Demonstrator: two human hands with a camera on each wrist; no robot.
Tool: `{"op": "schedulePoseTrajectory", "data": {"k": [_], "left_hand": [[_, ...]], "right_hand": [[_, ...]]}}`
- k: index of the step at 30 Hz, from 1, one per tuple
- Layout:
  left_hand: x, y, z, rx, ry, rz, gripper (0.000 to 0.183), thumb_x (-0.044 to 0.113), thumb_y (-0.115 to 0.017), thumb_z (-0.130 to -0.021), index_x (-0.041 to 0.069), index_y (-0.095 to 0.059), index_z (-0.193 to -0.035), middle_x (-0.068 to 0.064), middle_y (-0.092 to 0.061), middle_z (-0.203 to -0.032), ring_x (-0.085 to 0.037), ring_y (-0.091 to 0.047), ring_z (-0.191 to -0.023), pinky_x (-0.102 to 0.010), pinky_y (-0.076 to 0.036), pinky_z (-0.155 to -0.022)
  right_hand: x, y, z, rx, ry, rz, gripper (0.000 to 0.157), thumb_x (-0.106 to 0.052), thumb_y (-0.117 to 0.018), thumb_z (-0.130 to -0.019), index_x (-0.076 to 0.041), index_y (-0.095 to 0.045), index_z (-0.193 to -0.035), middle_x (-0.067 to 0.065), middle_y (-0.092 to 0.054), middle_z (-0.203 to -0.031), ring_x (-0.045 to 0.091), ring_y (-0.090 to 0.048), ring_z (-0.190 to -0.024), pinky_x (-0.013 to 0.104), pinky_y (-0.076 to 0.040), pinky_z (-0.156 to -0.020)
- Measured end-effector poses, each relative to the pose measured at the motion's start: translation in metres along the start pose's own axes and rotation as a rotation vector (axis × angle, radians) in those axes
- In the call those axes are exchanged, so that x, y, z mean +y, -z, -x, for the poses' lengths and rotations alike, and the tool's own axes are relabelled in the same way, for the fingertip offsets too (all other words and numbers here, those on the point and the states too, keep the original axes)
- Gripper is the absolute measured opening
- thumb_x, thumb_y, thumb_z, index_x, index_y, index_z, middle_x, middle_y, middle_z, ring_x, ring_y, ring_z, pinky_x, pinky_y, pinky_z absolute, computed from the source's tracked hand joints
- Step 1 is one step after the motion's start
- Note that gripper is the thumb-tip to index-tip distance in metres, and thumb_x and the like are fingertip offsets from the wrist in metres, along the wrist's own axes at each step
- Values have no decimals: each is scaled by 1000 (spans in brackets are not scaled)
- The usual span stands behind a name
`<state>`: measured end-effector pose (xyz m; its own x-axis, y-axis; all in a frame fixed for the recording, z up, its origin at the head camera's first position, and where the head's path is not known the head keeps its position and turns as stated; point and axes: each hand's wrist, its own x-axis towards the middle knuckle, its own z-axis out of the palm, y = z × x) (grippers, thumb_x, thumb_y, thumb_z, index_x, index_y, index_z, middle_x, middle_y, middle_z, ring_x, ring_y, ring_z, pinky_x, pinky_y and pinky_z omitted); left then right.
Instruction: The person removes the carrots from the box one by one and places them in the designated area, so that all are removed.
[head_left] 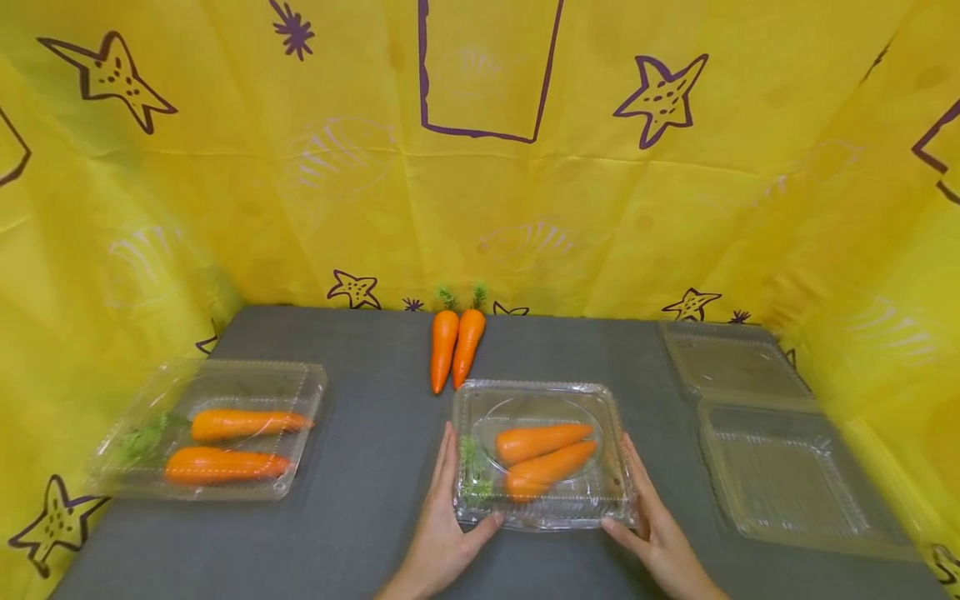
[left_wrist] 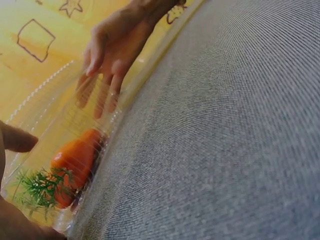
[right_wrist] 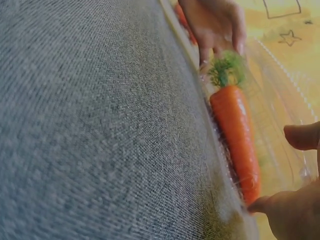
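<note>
A closed clear plastic container (head_left: 540, 518) with two carrots (head_left: 551, 469) inside sits on the grey table in front of me. My left hand (head_left: 448, 523) holds its left side, thumb at the front corner and fingers along the edge. On the opposite side, my right hand (head_left: 658, 533) grips the container in the same way, its thumb at the front right corner. Through the clear wall, the left wrist view shows a carrot (left_wrist: 75, 162) with its green top (left_wrist: 42, 189). The right wrist view has the carrot (right_wrist: 237, 135) lying lengthwise between both hands.
At the left lies another closed clear container (head_left: 307, 392) with two carrots (head_left: 225, 465) inside. Two loose carrots (head_left: 444, 350) lie at the table's back, just behind the held container. An opened clear container (head_left: 795, 479) lies at the right. Yellow patterned cloth (head_left: 480, 208) surrounds the table.
</note>
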<state>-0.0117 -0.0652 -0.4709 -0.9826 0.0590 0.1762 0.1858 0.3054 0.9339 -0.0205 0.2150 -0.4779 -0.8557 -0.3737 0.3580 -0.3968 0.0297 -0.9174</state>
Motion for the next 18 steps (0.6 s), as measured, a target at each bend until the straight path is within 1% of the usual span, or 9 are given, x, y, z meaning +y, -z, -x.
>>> {"op": "schedulePoseTrajectory", "data": {"k": [2, 4, 6, 8, 10, 11, 14, 16, 18], "left_hand": [[0, -1, -1, 7, -3, -12, 118, 11, -83, -69, 17, -6, -159, -6, -4, -165, -28, -11, -148, -58, -15, -113], [1, -2, -1, 15, -4, -31, 119, 12, -84, -70, 17, -6, -159, -4, -3, -165, -28, -12, -148, -52, -14, -115], [1, -3, -1, 22, -5, -43, 117, 12, -84, -71, 16, -7, -159, -2, -3, -165, -28, -13, -147, -40, -13, -116], [2, -3, -1, 22, -5, -45, 112, 12, -82, -76, 14, -7, -159, -1, -3, -165, -28, -13, -147, -27, -10, -115], [3, -3, 0, 15, -4, -23, 103, 7, -76, -82, 12, -7, -159, 0, -3, -165, -28, -12, -147, -17, -8, -113], [4, -3, 0, 11, -3, -10, 98, 4, -72, -85, 12, -7, -159, 0, -2, -165, -27, -11, -148, -14, -6, -112], [4, -3, 1, 4, -13, 8, 83, -2, -58, -93, 11, -8, -158, -4, -4, -165, -26, -10, -148, -9, -5, -111], [3, -2, 0, 8, -38, -10, 75, -1, -52, -97, 9, -10, -158, -9, -7, -164, -27, -11, -148, -8, -5, -111], [2, -1, 0, 13, -63, -40, 69, 4, -49, -100, 6, -11, -157, -15, -10, -163, -31, -13, -147, -8, -5, -111]], "right_hand": [[1, 1, 0, -5, 9, -5, 89, 22, -53, -85, 2, -1, -155, 14, 13, -163, -5, -15, -143, 15, -27, -106], [1, 1, 1, -9, 6, -7, 88, 22, -51, -86, 2, -1, -155, 12, 13, -163, -5, -10, -144, 14, -23, -107], [2, 1, 2, -7, 2, 3, 85, 22, -49, -87, 2, -2, -155, 12, 11, -164, -5, -9, -144, 11, -21, -108], [1, 0, 3, 1, 1, 22, 82, 21, -47, -88, 2, -3, -155, 12, 9, -164, -4, -8, -145, 8, -18, -108], [0, -2, 4, 20, 6, 63, 79, 21, -45, -89, 3, -5, -155, 13, 5, -164, -2, -6, -146, 5, -17, -108], [-1, -2, 4, 30, 4, 83, 77, 20, -45, -90, 3, -7, -155, 14, 4, -164, -2, -6, -146, 5, -16, -108], [-3, -5, 5, 60, -3, 155, 73, 18, -42, -92, 2, -9, -155, 14, 1, -164, -2, -7, -146, 4, -17, -106], [-5, -6, 5, 72, -13, 190, 71, 16, -41, -94, 1, -9, -156, 11, 0, -165, -3, -7, -145, 3, -18, -105], [-6, -7, 5, 78, -8, 232, 70, 17, -40, -94, 2, -10, -155, 9, -1, -165, -3, -8, -145, 4, -20, -104]]}}
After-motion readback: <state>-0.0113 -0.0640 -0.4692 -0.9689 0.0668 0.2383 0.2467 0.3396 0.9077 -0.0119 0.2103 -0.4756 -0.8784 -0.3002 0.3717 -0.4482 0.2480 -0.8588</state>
